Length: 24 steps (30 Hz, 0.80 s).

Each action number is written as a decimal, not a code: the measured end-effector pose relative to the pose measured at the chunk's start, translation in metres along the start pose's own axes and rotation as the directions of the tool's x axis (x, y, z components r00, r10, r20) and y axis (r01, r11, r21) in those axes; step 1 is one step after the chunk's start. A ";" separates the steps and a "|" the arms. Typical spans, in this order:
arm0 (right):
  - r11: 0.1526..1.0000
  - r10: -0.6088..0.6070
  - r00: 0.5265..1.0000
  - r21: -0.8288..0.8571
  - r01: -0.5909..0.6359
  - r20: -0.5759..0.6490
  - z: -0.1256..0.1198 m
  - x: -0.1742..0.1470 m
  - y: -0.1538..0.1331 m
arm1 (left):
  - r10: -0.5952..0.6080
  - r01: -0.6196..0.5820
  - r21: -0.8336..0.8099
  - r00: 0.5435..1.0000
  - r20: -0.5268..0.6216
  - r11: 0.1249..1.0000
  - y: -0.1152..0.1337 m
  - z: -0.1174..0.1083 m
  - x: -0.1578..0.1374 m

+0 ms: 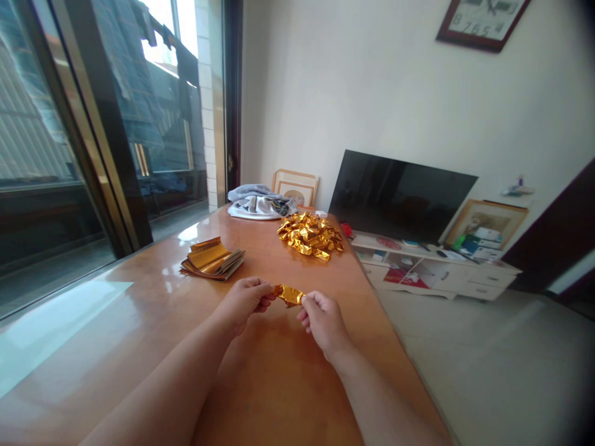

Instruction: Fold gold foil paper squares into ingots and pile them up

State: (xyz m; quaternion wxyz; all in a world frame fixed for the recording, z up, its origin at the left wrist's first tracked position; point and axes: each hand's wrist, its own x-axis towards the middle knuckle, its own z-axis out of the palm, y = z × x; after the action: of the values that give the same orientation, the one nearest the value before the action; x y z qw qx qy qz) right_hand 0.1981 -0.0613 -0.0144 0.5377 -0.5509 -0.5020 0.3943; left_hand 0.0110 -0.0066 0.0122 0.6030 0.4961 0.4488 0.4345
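Note:
Between my hands, just above the table, is a folded piece of gold foil paper (290, 294), shiny and creased. My left hand (251, 301) pinches its left end, and my right hand (323, 319) pinches the right end between thumb and fingers. Ahead to the left lies a stack of gold foil paper sheets (212, 259), its top sheets curling up. A heap of folded gold foil pieces (310, 235) sits farther off, toward the table's right edge. The fingertips cover both ends of the held piece.
The glossy wooden table (279, 384) drops off to tiled floor on its right. Folded clothes (260, 203) lie at its far end. Beyond stand a television (400, 195) and a white cabinet (446, 275). A sliding glass door (93, 124) runs along the left.

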 end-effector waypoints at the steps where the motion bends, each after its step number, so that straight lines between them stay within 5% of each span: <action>1: 1.000 0.009 1.000 0.015 -0.009 0.003 0.000 0.000 0.000 | -0.011 0.011 -0.019 1.000 -0.001 1.000 0.000 0.000 0.000; 11: 0.994 0.060 0.998 0.089 -0.061 0.019 0.001 0.000 -0.005 | -0.063 0.064 -0.146 0.998 0.008 0.987 0.001 -0.002 0.001; 17: 0.954 0.151 0.987 0.254 -0.160 0.056 -0.002 -0.001 -0.009 | 0.019 -0.019 0.006 1.000 0.021 1.000 0.003 0.001 -0.004; 24: 0.888 0.243 0.960 0.366 -0.278 0.140 -0.005 0.001 -0.012 | 0.121 -0.145 0.065 0.951 0.284 0.987 0.009 0.011 -0.015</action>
State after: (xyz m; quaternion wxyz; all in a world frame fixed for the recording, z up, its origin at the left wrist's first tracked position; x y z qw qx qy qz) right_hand 0.2014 -0.0622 -0.0022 0.5538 -0.4793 -0.3607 0.5775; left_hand 0.0178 -0.0225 0.0242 0.6079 0.6067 0.3429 0.3806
